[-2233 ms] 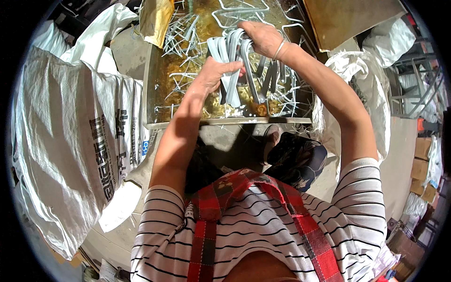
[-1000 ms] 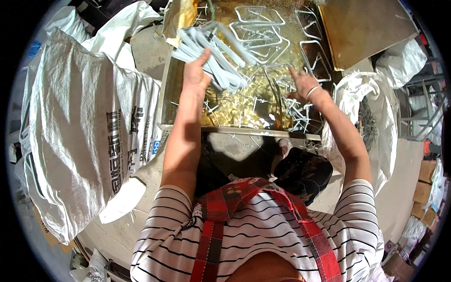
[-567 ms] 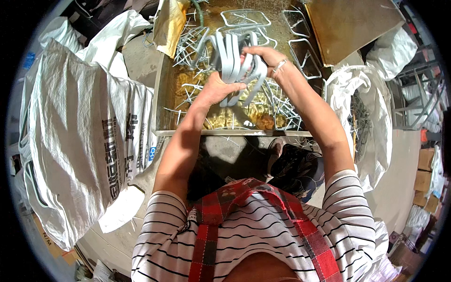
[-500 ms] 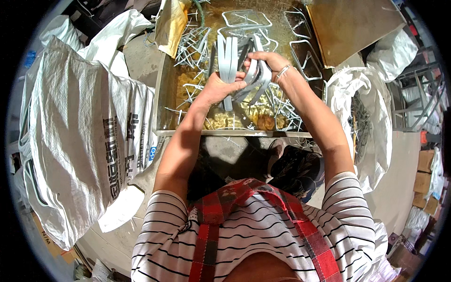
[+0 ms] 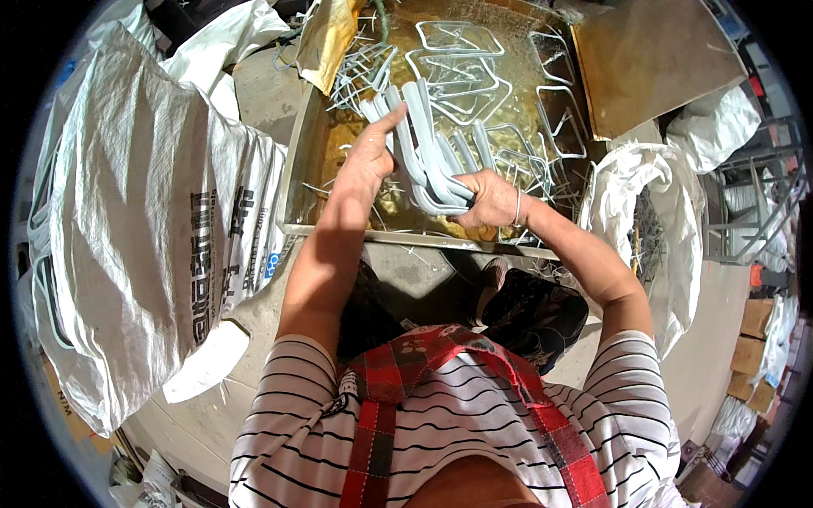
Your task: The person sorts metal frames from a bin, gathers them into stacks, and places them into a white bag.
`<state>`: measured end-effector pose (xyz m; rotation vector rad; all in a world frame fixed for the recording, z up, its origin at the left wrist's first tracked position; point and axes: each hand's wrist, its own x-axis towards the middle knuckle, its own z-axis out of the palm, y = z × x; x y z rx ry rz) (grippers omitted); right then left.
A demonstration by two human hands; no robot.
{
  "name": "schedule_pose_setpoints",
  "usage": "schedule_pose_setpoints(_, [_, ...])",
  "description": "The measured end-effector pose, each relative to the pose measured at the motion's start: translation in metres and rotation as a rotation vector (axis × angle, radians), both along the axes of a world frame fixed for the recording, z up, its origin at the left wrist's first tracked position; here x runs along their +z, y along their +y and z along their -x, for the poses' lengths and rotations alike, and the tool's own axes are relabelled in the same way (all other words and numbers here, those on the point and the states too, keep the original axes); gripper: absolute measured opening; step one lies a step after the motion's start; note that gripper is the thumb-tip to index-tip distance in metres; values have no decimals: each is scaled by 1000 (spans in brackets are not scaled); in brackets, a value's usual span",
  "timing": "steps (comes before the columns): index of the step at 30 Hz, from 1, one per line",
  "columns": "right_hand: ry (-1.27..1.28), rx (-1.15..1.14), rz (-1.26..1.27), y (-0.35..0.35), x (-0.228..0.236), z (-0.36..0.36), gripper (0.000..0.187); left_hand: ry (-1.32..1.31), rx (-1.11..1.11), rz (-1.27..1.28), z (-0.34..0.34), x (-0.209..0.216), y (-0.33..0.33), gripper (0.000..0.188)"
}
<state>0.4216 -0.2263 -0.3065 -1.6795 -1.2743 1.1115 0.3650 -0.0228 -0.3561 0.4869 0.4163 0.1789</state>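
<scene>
Between my two hands is a stack of pale grey plastic frames (image 5: pixel 430 161) with rounded corners, held tilted over a metal tray. My left hand (image 5: pixel 370 151) grips the stack's left side, the thumb along its upper edge. Wrapped round the lower right corner is my right hand (image 5: pixel 489 200), its fingers partly hidden behind the frames. The shallow tray (image 5: pixel 292 182) holds loose frames (image 5: pixel 460 41) of the same kind lying flat toward the back. A heap of thin pale offcut pieces (image 5: pixel 360 74) lies at its left.
At the left stands a large white woven sack (image 5: pixel 135 229). An open white sack (image 5: pixel 677 203) with dark scraps inside is at the right. A brown board (image 5: pixel 652 59) leans over the tray's far right corner, and yellowed sheeting (image 5: pixel 326 46) hangs at its far left.
The stack has turned from upright to tilted, its frames now gathered together. My right hand has moved down to its lower corner; my left hand has shifted slightly left.
</scene>
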Motion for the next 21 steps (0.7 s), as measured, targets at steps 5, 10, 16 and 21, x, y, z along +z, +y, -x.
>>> schedule_pose_setpoints(5, [-62,47,10,-4,-6,3,26,-63,-98,18,5,11,-6,34])
schedule_pose_setpoints(10, [-240,121,169,0,-1,-3,40,-103,-38,-64,2,6,-8,32])
schedule_pose_setpoints(16, [-398,-630,3,-3,4,-64,89,-29,-51,-1,11,32,-21,32])
schedule_pose_setpoints(21, [1134,-419,37,17,-34,-42,57,-692,-230,314,19,32,-27,35])
